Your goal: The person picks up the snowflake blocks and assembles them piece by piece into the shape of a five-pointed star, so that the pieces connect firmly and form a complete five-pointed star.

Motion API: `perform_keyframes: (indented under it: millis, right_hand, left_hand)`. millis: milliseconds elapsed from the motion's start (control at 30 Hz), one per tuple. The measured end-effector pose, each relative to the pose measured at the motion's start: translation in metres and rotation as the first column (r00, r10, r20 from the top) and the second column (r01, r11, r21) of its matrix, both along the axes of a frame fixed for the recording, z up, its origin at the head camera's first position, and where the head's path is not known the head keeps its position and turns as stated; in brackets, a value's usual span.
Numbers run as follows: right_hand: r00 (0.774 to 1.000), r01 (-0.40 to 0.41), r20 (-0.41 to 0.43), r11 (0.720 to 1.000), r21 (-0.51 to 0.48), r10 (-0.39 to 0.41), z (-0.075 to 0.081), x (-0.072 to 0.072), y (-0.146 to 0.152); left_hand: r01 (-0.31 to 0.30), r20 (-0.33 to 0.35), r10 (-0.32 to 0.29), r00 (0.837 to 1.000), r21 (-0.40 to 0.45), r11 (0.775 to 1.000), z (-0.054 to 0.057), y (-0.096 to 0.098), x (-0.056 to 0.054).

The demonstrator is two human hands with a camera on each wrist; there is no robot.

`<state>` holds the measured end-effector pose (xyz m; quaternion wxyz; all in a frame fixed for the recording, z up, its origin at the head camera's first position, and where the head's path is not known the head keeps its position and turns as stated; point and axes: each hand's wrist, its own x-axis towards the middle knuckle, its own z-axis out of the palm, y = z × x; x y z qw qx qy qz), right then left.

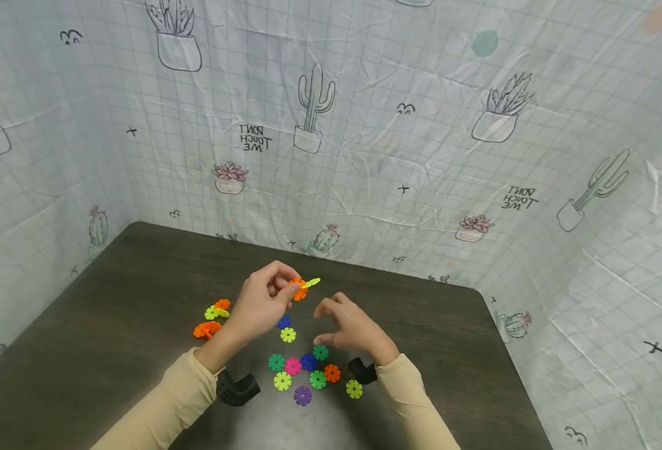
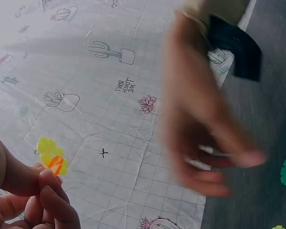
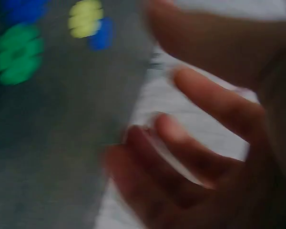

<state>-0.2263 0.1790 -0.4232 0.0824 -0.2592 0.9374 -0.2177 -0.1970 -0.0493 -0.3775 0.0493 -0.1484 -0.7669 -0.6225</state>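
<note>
My left hand point(image 1: 260, 300) pinches an orange notched disc point(image 1: 300, 289) between thumb and fingers, above the table. A yellow notched disc point(image 1: 311, 283) is slotted into it at an angle; the left wrist view shows the yellow disc point(image 2: 51, 151) just past the fingertips. My right hand point(image 1: 353, 325) hangs over the loose discs with its fingers loosely bent and nothing between them; it is blurred in the left wrist view. Below it lie a green disc point(image 1: 320, 352), a blue disc point(image 1: 309, 362) and an orange disc point(image 1: 332, 374).
Several more loose discs lie near the front, among them a purple disc point(image 1: 303, 395) and a pink disc point(image 1: 293, 366). Left of my left hand are a joined yellow-and-orange piece point(image 1: 217, 310) and a joined orange piece point(image 1: 207, 329). A patterned cloth point(image 1: 364, 156) surrounds the dark table point(image 1: 139, 281).
</note>
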Motion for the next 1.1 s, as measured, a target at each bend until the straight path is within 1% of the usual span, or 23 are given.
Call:
perform_keyframes:
  millis: [33, 100, 133, 200, 267, 333, 433, 500, 567, 633, 700, 733, 767, 800, 833, 900, 967, 1000, 1033, 1100]
  right_hand:
    - [0.998, -0.011, 0.068, 0.998, 0.065, 0.006, -0.007, -0.003, 0.001]
    - [0.986, -0.047, 0.165, 0.985, 0.168, 0.019, -0.020, -0.006, 0.002]
    - [0.980, -0.060, 0.196, 0.979, 0.194, 0.021, -0.026, -0.007, 0.002]
    - [0.974, -0.080, 0.223, 0.975, 0.209, 0.032, -0.035, -0.009, 0.003]
    - [0.973, -0.099, 0.224, 0.979, 0.179, 0.058, -0.042, -0.011, 0.004]
    - [0.971, -0.108, 0.226, 0.984, 0.139, 0.074, -0.046, -0.012, 0.004]
    - [0.969, -0.115, 0.232, 0.987, 0.117, 0.085, -0.047, -0.016, 0.004]
    - [0.967, -0.113, 0.240, 0.987, 0.118, 0.082, -0.047, -0.018, 0.003]
    - [0.968, -0.100, 0.238, 0.990, 0.096, 0.075, -0.046, -0.019, 0.003]
    - [0.975, -0.075, 0.209, 0.997, 0.022, 0.069, -0.045, -0.020, 0.004]
    - [0.987, -0.035, 0.153, 0.993, -0.110, 0.052, -0.041, -0.019, 0.003]
    - [0.994, -0.014, 0.108, 0.983, -0.182, 0.034, -0.037, -0.017, 0.003]
    - [0.998, 0.006, 0.057, 0.965, -0.261, 0.009, -0.033, -0.015, 0.001]
    - [1.000, 0.021, 0.005, 0.939, -0.343, -0.021, -0.028, -0.013, -0.001]
    - [0.998, 0.029, -0.043, 0.905, -0.423, -0.052, -0.022, -0.010, -0.003]
    - [0.985, 0.017, -0.133, 0.833, -0.553, -0.108, -0.011, -0.002, -0.008]
    - [0.967, -0.027, -0.211, 0.770, -0.637, -0.141, -0.001, 0.005, -0.014]
    - [0.959, -0.057, -0.245, 0.747, -0.662, -0.145, 0.003, 0.008, -0.016]
    - [0.952, -0.083, -0.270, 0.731, -0.678, -0.142, 0.008, 0.011, -0.019]
    - [0.938, -0.133, -0.321, 0.718, -0.684, -0.132, 0.017, 0.016, -0.024]
  left_hand:
    - [0.001, 0.002, -0.001, 1.000, 0.004, 1.000, 0.000, 0.000, 0.000]
    - [0.004, 0.008, -0.004, 1.000, 0.010, 1.000, 0.001, 0.000, 0.000]
    - [0.006, 0.013, -0.007, 1.000, 0.013, 1.000, 0.001, 0.000, 0.000]
    - [0.009, 0.017, -0.010, 1.000, 0.014, 1.000, 0.001, 0.000, 0.000]
    - [0.013, 0.015, -0.014, 1.000, 0.012, 1.000, 0.000, -0.001, 0.000]
    - [0.020, 0.011, -0.020, 1.000, 0.015, 1.000, 0.000, -0.002, -0.001]
    - [0.028, 0.008, -0.028, 1.000, 0.020, 0.999, 0.000, -0.003, -0.003]
    - [0.033, 0.009, -0.033, 0.999, 0.026, 0.999, 0.000, -0.003, -0.003]
    - [0.039, 0.008, -0.039, 0.999, 0.033, 0.999, -0.001, -0.004, -0.004]
    - [0.043, 0.006, -0.044, 0.999, 0.041, 0.998, -0.001, -0.004, -0.004]
    - [0.047, 0.004, -0.047, 0.999, 0.053, 0.997, -0.001, -0.004, -0.003]
    - [0.048, 0.005, -0.048, 0.999, 0.059, 0.997, 0.000, -0.004, -0.003]
    - [0.046, 0.004, -0.046, 0.999, 0.064, 0.997, 0.000, -0.005, -0.003]
    - [0.045, 0.004, -0.045, 0.999, 0.068, 0.997, 0.000, -0.005, -0.003]
    - [0.046, 0.004, -0.046, 0.999, 0.071, 0.996, 0.000, -0.005, -0.003]
    - [0.048, 0.006, -0.049, 0.999, 0.071, 0.996, 0.001, -0.004, -0.003]
    - [0.049, 0.008, -0.049, 0.999, 0.070, 0.996, 0.001, -0.004, -0.003]
    - [0.050, 0.012, -0.051, 0.999, 0.068, 0.996, 0.001, -0.003, -0.003]
    - [0.052, 0.016, -0.053, 0.998, 0.067, 0.996, 0.001, -0.003, -0.004]
    - [0.056, 0.024, -0.058, 0.998, 0.069, 0.996, 0.002, -0.002, -0.004]
